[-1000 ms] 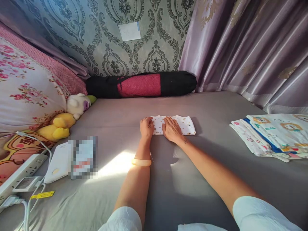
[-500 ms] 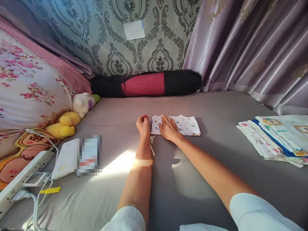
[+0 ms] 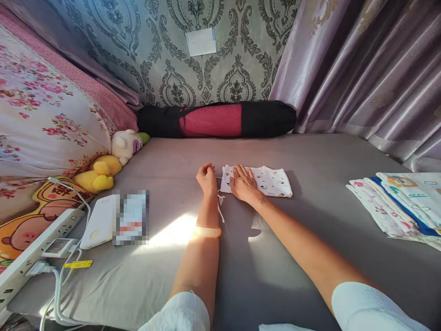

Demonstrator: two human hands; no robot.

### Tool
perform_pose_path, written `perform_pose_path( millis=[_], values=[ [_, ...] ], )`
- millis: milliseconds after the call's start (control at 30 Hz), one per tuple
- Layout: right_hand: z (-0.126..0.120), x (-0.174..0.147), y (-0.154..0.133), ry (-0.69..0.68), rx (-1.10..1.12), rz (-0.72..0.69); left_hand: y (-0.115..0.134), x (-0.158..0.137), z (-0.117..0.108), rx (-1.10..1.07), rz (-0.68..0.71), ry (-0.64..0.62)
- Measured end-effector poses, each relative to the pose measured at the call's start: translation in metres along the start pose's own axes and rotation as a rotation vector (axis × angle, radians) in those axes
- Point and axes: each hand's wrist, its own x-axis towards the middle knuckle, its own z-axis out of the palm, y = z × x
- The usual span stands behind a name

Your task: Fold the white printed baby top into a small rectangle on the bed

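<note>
Now, from the head view: we hold a folded cloth down on the bed.
Our right hand (image 3: 244, 185) lies flat, fingers spread, on the small printed cloth (image 3: 265, 180) mid-bed (image 3: 310, 151). Our left hand (image 3: 206, 178) has slid off its left edge, curled loosely and pinching what seems a thin white string (image 3: 220, 202); the fold appears finished.

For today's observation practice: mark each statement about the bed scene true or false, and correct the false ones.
1. The right hand lies flat on the folded printed cloth. True.
2. The left hand grips the black and pink roll. False: it is curled beside the cloth's left edge, by a thin white string.
3. A stack of folded cloths lies at the right. True.
4. The plush toys sit on that stack. False: they lie at the left by the floral pillow.
</note>
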Motion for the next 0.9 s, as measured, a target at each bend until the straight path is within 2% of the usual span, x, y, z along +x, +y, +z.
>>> perform_pose_path(
  millis=[133, 233, 400, 600, 700, 767, 900],
  values=[
    [0.003, 0.005, -0.017, 0.046, 0.035, -0.038, 0.000, 0.002, 0.000, 0.008, 0.007, 0.023],
    [0.012, 0.006, -0.026, 0.030, 0.047, -0.018, -0.001, 0.003, -0.002, 0.017, 0.013, 0.034],
    [0.023, 0.006, -0.028, 0.028, 0.026, 0.002, 0.000, 0.002, -0.003, 0.007, 0.023, 0.034],
    [0.015, 0.009, -0.028, -0.008, 0.054, 0.024, 0.003, 0.003, -0.004, -0.032, 0.035, 0.065],
    [0.011, 0.015, -0.033, 0.027, 0.080, 0.011, 0.005, 0.005, -0.004, -0.048, 0.060, 0.093],
    [0.011, 0.019, -0.038, 0.041, 0.086, -0.012, 0.006, 0.005, -0.004, -0.065, 0.078, 0.114],
    [0.018, 0.022, -0.042, -0.017, 0.086, -0.023, 0.006, 0.006, -0.005, -0.070, 0.091, 0.135]
  ],
)
